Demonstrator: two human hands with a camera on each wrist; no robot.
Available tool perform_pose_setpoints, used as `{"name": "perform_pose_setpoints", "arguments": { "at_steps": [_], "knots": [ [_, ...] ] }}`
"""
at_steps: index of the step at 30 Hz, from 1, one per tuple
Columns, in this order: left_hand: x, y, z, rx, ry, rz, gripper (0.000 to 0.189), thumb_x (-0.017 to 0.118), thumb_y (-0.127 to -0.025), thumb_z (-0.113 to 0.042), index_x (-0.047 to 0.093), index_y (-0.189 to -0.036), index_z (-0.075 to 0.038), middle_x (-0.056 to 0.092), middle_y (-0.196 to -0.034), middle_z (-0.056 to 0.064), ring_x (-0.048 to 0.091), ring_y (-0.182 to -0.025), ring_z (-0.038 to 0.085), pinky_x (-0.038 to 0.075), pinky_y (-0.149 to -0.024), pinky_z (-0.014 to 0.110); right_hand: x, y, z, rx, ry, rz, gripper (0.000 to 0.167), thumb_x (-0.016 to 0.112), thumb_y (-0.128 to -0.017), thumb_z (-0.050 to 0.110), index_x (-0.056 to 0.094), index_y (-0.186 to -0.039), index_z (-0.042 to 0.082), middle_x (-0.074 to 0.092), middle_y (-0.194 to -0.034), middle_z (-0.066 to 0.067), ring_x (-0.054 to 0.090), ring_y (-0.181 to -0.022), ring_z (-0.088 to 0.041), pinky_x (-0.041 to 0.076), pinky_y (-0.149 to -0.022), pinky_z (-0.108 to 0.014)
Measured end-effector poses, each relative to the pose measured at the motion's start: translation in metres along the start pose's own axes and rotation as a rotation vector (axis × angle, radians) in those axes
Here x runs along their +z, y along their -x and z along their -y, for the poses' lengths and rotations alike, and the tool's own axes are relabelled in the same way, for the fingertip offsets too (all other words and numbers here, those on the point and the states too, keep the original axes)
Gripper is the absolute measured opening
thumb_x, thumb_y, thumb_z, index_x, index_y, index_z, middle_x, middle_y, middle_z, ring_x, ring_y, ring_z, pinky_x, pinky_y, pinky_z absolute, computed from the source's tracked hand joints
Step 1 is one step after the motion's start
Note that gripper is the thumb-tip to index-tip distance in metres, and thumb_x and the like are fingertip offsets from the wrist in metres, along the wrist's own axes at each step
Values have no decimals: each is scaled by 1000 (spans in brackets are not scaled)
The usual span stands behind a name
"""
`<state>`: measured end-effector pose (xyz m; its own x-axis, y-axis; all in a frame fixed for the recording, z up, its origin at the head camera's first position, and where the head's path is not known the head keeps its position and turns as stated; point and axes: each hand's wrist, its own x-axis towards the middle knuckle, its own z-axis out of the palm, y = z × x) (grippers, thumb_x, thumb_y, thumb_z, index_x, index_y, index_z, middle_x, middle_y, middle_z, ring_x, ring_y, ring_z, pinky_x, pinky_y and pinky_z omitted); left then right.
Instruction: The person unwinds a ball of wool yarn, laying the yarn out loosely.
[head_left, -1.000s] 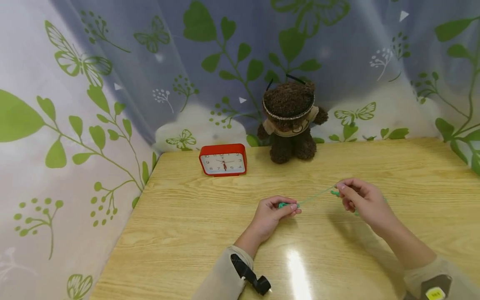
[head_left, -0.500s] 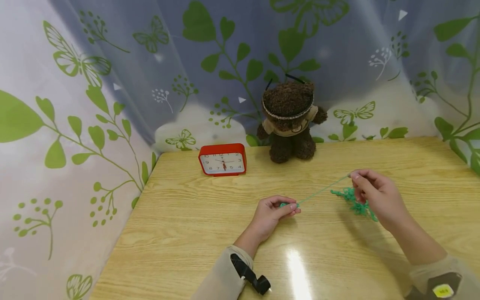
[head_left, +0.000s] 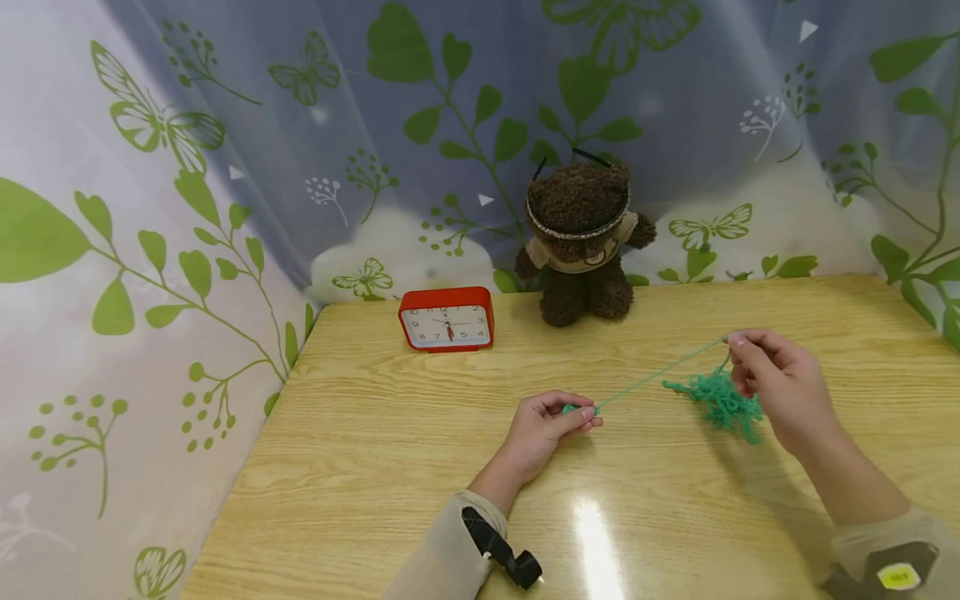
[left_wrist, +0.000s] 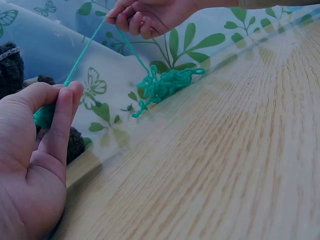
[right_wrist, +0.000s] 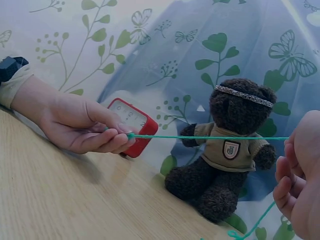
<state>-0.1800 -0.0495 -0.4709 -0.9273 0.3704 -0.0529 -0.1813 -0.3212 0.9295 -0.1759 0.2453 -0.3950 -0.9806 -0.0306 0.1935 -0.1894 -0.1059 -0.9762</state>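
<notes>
My left hand (head_left: 542,429) pinches a small green bundle of yarn (left_wrist: 44,116) between thumb and fingers, low over the table. From its fingertips a taut green strand (head_left: 660,372) slants up to my right hand (head_left: 789,392), whose thumb and fingertips pinch it. Past that pinch the yarn hangs down to a loose, curly green heap (head_left: 723,402) beside and below the right hand. The left wrist view shows this tangled heap (left_wrist: 170,82) on the table. Most of the bundle is hidden inside the left hand.
A red clock (head_left: 447,321) stands at the back of the wooden table (head_left: 360,467). Right of it sits a dark brown teddy bear (head_left: 581,250) in a tan shirt. A curtain (head_left: 465,108) with green leaves and butterflies hangs behind the table.
My right hand has moved to the right and slightly away, lengthening the taut strand between the hands. More of the yarn heap now shows beside it. The left hand has stayed in place.
</notes>
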Motion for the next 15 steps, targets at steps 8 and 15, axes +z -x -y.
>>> {"name": "perform_pose_setpoints", "arguments": {
  "at_steps": [8, 15],
  "knots": [
    [0, 0, 0, -5, 0, 4, 31, 62, -94, 5, 57, -121, 20, 68, -96, 3, 74, -86, 9, 61, -83, 20, -6, -1, 2, 15, -49, -48, 15, 59, -101, 20, 66, -99, 6, 57, -83, 2, 51, -61, -10, 41, -48, -24],
    [-1, 0, 0, -4, 6, 3, 28, 62, -94, 5, 60, -119, 18, 69, -93, 3, 74, -85, 9, 61, -83, 19, -9, -4, 3, 1, -84, -98, 12, 60, -101, 16, 68, -97, 8, 58, -80, 3, 52, -60, -10, 41, -47, -21]
  ]
}}
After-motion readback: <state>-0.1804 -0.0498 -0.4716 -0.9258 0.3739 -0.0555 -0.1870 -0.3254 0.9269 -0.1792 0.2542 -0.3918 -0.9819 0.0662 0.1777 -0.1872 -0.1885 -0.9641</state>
